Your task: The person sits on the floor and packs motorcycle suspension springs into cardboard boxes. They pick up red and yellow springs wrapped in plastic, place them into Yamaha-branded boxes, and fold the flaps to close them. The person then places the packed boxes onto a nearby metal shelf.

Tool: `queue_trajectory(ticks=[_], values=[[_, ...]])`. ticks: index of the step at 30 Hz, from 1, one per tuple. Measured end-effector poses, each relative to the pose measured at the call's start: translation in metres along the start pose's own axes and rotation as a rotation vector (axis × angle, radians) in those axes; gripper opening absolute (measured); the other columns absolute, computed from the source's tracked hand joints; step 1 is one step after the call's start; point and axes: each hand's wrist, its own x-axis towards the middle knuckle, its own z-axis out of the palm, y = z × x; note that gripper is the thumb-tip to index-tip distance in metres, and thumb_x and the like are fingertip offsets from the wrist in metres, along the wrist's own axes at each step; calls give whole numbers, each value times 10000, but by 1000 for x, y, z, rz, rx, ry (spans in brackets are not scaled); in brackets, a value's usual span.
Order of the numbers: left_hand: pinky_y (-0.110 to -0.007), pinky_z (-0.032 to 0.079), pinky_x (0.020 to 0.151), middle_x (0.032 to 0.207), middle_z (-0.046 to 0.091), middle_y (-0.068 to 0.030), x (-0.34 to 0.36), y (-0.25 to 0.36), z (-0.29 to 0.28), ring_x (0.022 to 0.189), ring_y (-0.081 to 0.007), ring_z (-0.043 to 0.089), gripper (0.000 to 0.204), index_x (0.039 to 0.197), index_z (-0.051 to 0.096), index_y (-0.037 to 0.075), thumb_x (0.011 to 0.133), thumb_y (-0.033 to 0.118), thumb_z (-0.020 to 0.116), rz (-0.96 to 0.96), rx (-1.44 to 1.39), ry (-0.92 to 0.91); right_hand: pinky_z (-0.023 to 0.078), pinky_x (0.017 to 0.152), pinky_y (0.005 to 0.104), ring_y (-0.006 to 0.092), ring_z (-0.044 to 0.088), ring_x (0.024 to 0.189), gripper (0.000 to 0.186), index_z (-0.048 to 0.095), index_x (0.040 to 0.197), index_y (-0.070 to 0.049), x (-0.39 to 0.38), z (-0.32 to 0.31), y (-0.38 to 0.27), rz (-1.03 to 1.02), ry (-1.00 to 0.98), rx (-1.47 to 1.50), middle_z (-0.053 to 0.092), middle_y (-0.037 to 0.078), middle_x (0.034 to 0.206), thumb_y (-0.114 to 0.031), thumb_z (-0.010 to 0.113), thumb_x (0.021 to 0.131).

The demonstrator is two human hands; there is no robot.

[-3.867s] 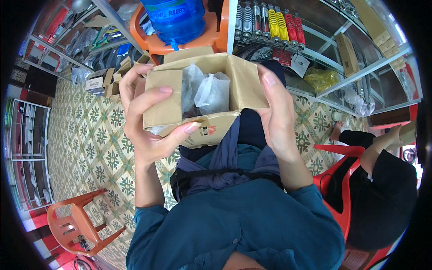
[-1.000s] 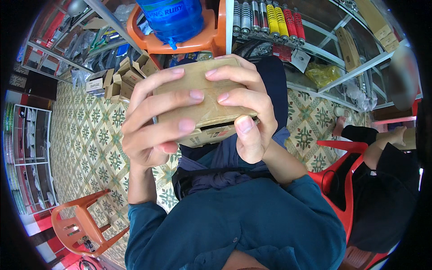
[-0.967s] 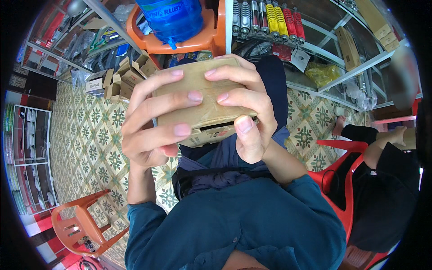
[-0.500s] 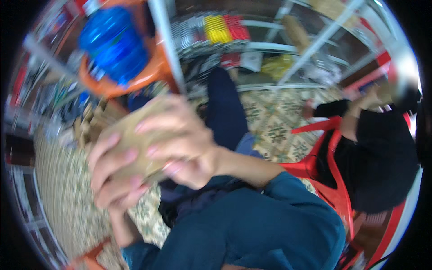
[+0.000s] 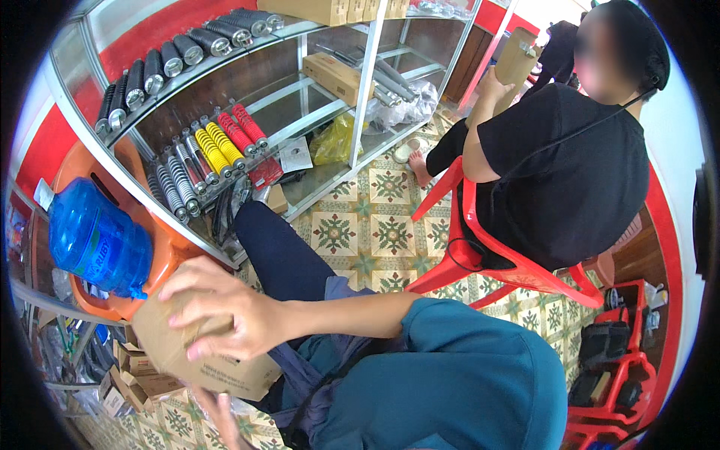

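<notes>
Head view: the subject item is a brown cardboard box, tilted, its flat faces meeting at straight creased edges, with dark print on one side. It is held off the floor, in front of the wearer's dark-clothed leg. The right hand grips it from above, fingers bent and spread over the upper face. The left hand lies at the box's lower edge, largely hidden; its grip cannot be determined.

Beyond the box, an orange moulded-plastic chair carries a blue translucent water bottle, cylindrical, its tap by the seat's edge. Metal-framed glass shelving holds coil-spring shock absorbers side by side toward its left end; a crumpled yellow plastic bag lies near the bottom shelf's front edge. Patterned tiles cover the floor.
</notes>
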Motion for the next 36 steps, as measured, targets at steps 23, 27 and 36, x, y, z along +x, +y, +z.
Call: queue_trajectory(ticks=[23,27,36], values=[[-371,532,916,1156,684,-109,-9,77,52,1067,-218,642,803,1359,553,-12,683,159,952,-579,-228,-236,537,880,316,171,665,999,309,690,1053,-1,-21,-22,92,695,376,22,673,117,1096,-165,855,851],[-310,589,823,1240,657,-132,1,89,47,1080,-202,658,824,1461,500,-25,766,145,908,-744,-350,-262,554,821,321,149,682,931,310,720,1063,-2,-24,-31,111,922,449,61,722,91,969,-151,861,831],[-304,536,882,1188,697,-121,13,76,33,1028,-176,676,690,1371,603,-21,801,231,899,-852,-416,-240,549,837,339,175,676,897,302,721,998,-3,-64,-50,147,1101,628,93,728,79,966,-161,881,797]])
